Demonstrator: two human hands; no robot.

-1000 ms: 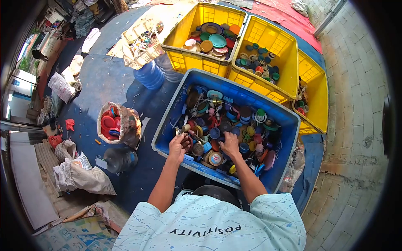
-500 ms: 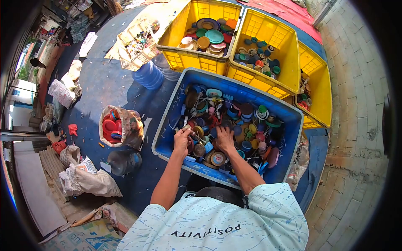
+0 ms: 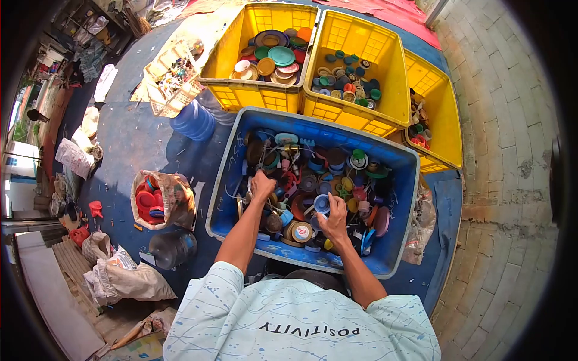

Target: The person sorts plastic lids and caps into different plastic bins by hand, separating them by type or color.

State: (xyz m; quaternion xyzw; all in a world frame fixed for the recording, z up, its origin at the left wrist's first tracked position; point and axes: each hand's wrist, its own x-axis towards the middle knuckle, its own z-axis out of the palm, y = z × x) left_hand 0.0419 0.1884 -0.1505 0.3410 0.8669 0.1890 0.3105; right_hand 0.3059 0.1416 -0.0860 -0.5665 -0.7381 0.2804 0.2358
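Note:
A blue plastic cap point(image 3: 321, 204) is in my right hand point(image 3: 335, 220), its hollow side facing up, held between thumb and fingers above the pile. My left hand point(image 3: 262, 185) is lowered at the left part of the pile, its fingers bent together; what they grip, if anything, is hidden. Both hands are inside the large blue crate point(image 3: 355, 139), which holds a jumble of plastic lids, caps and small parts in many colours. A round tan lid with a white and red label point(image 3: 301, 232) lies near the crate's front side.
Behind the blue crate stand three yellow crates point(image 3: 253, 96) with sorted lids and caps. To the left are an open sack of red lids point(image 3: 165, 225), a clear plastic jug point(image 3: 173, 249), a blue water bottle point(image 3: 194, 120) and a cream basket point(image 3: 174, 99). A block wall point(image 3: 506, 180) rises on the right.
My right hand has lifted out of the pile with a blue cap in it. My left hand has moved slightly up and deeper into the pile. The whole view has shifted a little.

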